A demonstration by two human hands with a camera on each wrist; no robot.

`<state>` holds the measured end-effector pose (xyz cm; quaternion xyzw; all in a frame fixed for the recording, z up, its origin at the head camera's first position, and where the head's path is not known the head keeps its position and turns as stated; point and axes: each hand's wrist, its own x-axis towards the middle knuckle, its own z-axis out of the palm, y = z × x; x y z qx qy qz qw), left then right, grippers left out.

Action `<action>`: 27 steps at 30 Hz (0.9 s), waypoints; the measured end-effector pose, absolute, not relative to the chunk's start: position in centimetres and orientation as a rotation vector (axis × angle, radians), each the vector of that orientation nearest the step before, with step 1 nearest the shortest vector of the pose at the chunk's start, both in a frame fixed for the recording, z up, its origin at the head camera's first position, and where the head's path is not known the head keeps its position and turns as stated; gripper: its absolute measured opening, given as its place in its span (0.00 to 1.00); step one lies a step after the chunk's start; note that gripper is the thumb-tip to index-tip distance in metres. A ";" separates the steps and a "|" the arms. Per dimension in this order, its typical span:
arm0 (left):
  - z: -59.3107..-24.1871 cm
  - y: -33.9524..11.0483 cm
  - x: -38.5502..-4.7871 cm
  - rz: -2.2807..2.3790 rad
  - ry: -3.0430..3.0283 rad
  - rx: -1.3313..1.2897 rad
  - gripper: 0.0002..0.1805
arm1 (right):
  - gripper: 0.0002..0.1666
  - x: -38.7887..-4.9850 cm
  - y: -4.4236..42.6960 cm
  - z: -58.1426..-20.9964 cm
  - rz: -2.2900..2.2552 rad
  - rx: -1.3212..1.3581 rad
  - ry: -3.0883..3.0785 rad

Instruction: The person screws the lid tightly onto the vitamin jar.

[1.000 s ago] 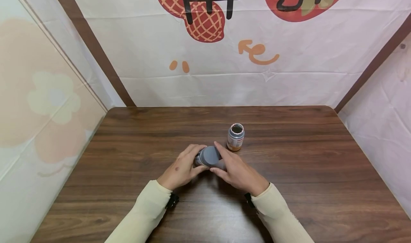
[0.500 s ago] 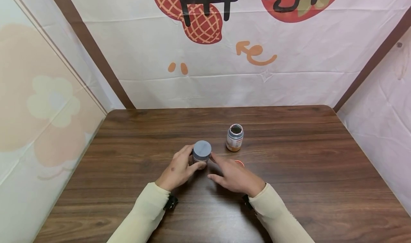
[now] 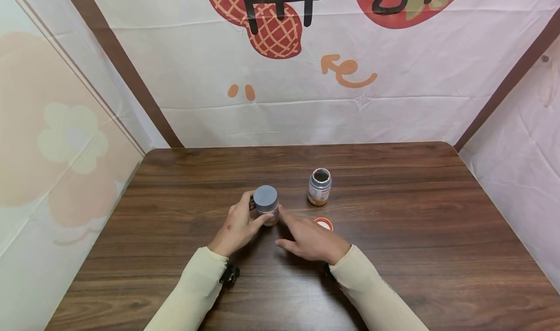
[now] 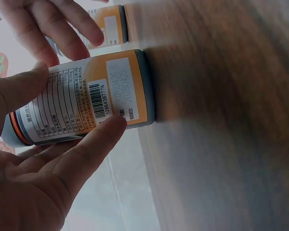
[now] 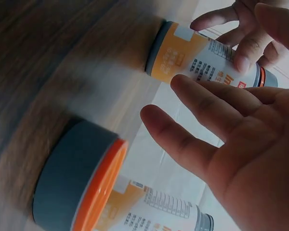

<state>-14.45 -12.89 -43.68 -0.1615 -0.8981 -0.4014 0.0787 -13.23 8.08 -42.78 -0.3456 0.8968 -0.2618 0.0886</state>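
Note:
A grey-capped pill bottle (image 3: 265, 198) with an orange and white label stands upright on the table. My left hand (image 3: 235, 231) holds it from the left side, thumb in front and fingers round it; the left wrist view shows the bottle's printed label (image 4: 96, 96). Beside it on the right is my right hand (image 3: 308, 237), fingers spread and fairly straight, fingertips close to the bottle; whether they touch is unclear. Behind and to the right stands a second, uncapped bottle (image 3: 319, 191). Its mouth faces up. A loose lid (image 3: 323, 223) lies rim-up just beyond the right hand, partly hidden by it.
The brown wooden table (image 3: 393, 214) reaches back to a printed white cloth (image 3: 280, 117). Cloth walls also border the left and right sides. In the right wrist view the dark lid with its orange rim (image 5: 101, 187) sits close to the camera, ahead of the open bottle.
The capped bottle has shifted left and slightly back with my left hand and become upright. My right hand has come off its cap and moved slightly left, uncovering the loose lid.

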 end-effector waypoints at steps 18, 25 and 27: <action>-43.2 -13.5 -16.9 -1.256 -2.782 -0.305 0.35 | 0.51 -15.1 5.5 -42.8 -0.783 -0.881 2.665; -42.9 -13.5 -18.4 -1.305 -2.821 -0.268 0.35 | 0.52 -16.1 4.6 -42.8 -0.846 -0.776 2.607; -42.8 -13.5 -18.7 -1.327 -2.825 -0.265 0.35 | 0.52 -16.4 4.5 -42.8 -0.855 -0.757 2.595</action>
